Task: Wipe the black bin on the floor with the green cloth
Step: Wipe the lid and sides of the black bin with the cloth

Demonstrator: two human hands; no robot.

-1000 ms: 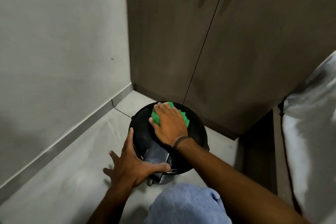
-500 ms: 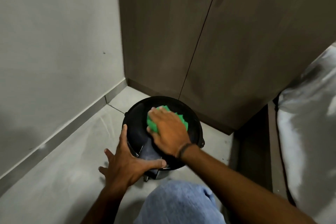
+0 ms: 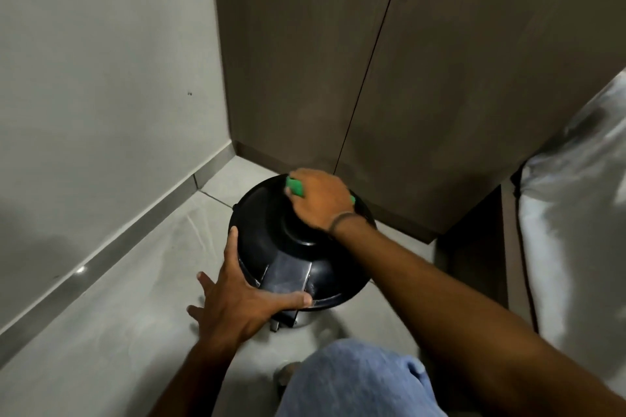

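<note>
Wall (image 3: pixel 101 78): pale, plain; a grey skirting strip (image 3: pixel 101 261) is seen along its foot, at the far left of the view.

Floor (image 3: pixel 101 332): light tile, on which the bin stands in the corner between wall and cupboard.

Left hand (image 3: pixel 237 301): fingers spread apart, palm laid against the near-left flank of the bin; thumb stretched along the near rim, index finger up the left side. Nothing is gripped; the hand is judged to be bracing the bin.

Black bin (image 3: pixel 271 234): round, domed lid shut, a rectangular hinge plate (image 3: pixel 288 278) on the near side. Its base is mostly hidden under the lid.

Green cloth (image 3: pixel 295 187): pressed onto the far edge of the lid, largely covered by the right hand; only a corner at the left and a sliver at the right are shown.

Right hand (image 3: pixel 321 201): laid flat on the cloth, fingers together and curled over it toward the far rim; slightly blurred.

Governing relation: the unwiped lid surface is judged to lie toward the person from the right hand, across the dome's centre to the hinge plate. The right hand is nearer the far rim, the left nearer the near rim.

Cupboard (image 3: pixel 440 78): brown double doors, just behind the bin.

White bedding (image 3: pixel 576 230): at the far right, well apart from the bin.

Blue-clad knee (image 3: pixel 355 379): at the lower edge of the view.
</note>
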